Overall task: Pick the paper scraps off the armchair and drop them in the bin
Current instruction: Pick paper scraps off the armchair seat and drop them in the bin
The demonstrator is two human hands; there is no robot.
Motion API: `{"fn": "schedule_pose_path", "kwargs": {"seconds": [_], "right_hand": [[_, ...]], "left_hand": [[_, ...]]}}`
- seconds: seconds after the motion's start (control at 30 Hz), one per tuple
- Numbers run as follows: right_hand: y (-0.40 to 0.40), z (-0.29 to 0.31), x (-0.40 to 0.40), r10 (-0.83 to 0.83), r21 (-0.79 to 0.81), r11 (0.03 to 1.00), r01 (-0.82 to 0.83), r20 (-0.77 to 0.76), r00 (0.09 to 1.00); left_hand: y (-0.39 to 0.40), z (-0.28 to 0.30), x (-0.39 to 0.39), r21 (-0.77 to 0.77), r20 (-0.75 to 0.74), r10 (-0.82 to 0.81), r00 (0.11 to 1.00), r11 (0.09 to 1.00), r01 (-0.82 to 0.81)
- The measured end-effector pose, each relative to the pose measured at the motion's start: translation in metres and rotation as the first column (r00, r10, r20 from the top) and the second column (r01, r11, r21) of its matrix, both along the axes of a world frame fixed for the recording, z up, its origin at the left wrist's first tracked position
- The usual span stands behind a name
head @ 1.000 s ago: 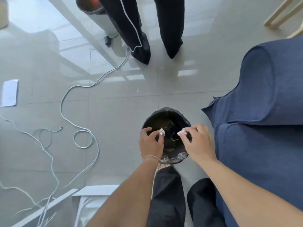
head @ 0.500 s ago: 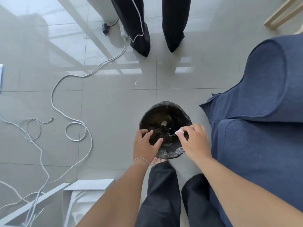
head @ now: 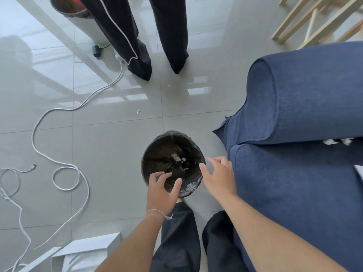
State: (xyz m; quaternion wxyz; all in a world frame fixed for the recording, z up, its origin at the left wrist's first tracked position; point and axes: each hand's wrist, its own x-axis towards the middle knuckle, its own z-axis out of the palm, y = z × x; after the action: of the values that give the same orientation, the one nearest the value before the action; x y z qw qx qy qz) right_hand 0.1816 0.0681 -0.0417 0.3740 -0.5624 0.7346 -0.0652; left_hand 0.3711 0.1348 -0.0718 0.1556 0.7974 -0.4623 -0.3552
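Observation:
A small round bin (head: pixel 155 146) lined with a black bag stands on the floor beside the blue armchair (head: pixel 294 173). White paper scraps (head: pixel 178 157) lie at the bin's bottom. My left hand (head: pixel 162 190) hovers over the bin's near rim, fingers apart, empty. My right hand (head: pixel 219 176) is at the bin's right rim, fingers spread, holding nothing. Two more paper scraps (head: pixel 335 141) sit in the crease between the armchair's seat cushion and arm.
Another person's dark-trousered legs (head: pixel 137 46) stand beyond the bin. White cables (head: pixel 64 169) loop across the tiled floor at left. A tiny scrap (head: pixel 138 112) lies on the floor. A wooden frame (head: pixel 314 18) is at top right, a white box (head: pixel 86 252) at bottom left.
Both hands held a paper scrap over the bin a second ago. The left let go first, then the right. Both scraps now lie in the bin and both hands are open.

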Motion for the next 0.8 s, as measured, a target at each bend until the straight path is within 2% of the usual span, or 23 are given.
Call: {"fn": "schedule_pose_path", "kwargs": {"seconds": [0.17,0.27,0.43,0.6,0.7,0.8], "right_hand": [[0.006,0.004,-0.067,-0.124,-0.12,0.985,0.126,0.022,0.992],[0.009,0.004,-0.119,-0.283,-0.171,0.944,0.284,0.03,0.959],[-0.005,0.003,-0.209,-0.437,-0.278,0.872,0.403,-0.072,0.896],[-0.025,-0.004,-0.3,-0.578,-0.291,0.803,0.52,-0.17,0.798],[-0.038,-0.008,-0.345,-0.597,-0.312,0.792,0.525,-0.212,0.774],[-0.054,-0.018,-0.381,-0.597,-0.244,0.799,0.549,-0.219,0.772]], "left_hand": [[-0.022,0.019,-0.057,-0.061,-0.086,-0.125,0.988,0.991,0.12],[-0.037,0.032,-0.101,-0.134,-0.162,-0.249,0.955,0.964,0.228],[-0.055,0.04,-0.181,-0.176,-0.185,-0.365,0.912,0.926,0.335],[-0.077,0.04,-0.288,-0.177,-0.299,-0.434,0.85,0.9,0.398],[-0.091,0.034,-0.348,-0.185,-0.298,-0.529,0.794,0.849,0.496],[-0.104,0.024,-0.396,-0.17,-0.274,-0.616,0.739,0.787,0.593]]}}
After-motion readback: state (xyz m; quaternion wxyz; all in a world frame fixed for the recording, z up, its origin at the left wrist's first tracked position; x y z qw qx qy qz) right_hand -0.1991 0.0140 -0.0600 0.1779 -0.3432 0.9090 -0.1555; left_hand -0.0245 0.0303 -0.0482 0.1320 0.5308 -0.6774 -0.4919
